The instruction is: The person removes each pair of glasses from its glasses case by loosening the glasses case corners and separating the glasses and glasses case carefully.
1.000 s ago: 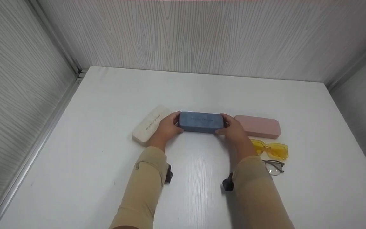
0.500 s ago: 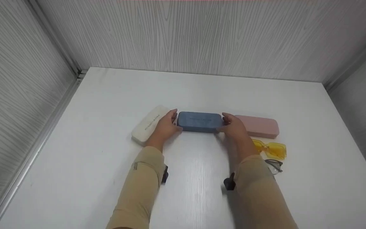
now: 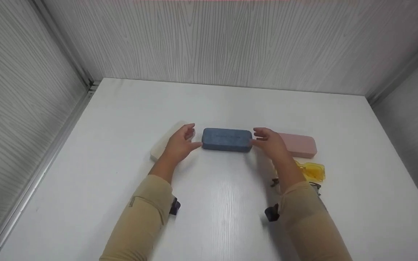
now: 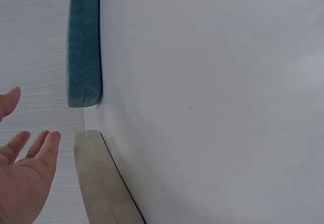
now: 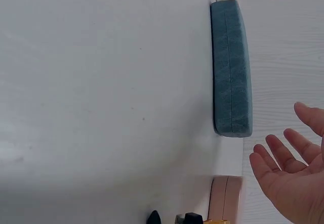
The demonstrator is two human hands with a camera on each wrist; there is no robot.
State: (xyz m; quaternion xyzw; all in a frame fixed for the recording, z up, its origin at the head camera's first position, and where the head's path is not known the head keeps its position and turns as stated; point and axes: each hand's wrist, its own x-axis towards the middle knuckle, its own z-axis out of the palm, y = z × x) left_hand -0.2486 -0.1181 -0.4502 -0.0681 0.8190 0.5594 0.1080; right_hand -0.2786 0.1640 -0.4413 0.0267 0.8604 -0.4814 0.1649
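A blue glasses case [image 3: 227, 139] lies closed on the white table between the two hands. Off its left end is the left hand [image 3: 178, 144], fingers loosely bent and holding nothing; in the left wrist view its fingers are apart from the case [image 4: 84, 47]. The right hand [image 3: 271, 145] hovers off the other end, thumb overlapping the case's corner in the head view. Its spread fingers hold nothing in the right wrist view, below the blue case [image 5: 231, 72]. Partly behind the left hand is a cream glasses case [image 3: 162, 146]; a pink glasses case [image 3: 299, 145] sits behind the right.
Yellow-tinted glasses [image 3: 314, 172] lie in front of the pink case, partly covered by the right forearm. Dark-framed glasses [image 3: 316, 187] are nearer, mostly hidden by that arm. Wood-grain panels [image 3: 209, 43] wall in the table's back and sides.
Both hands have let go of the blue case and drawn apart, the left hand moving left and the right hand slightly right. The case stays in about the same place.
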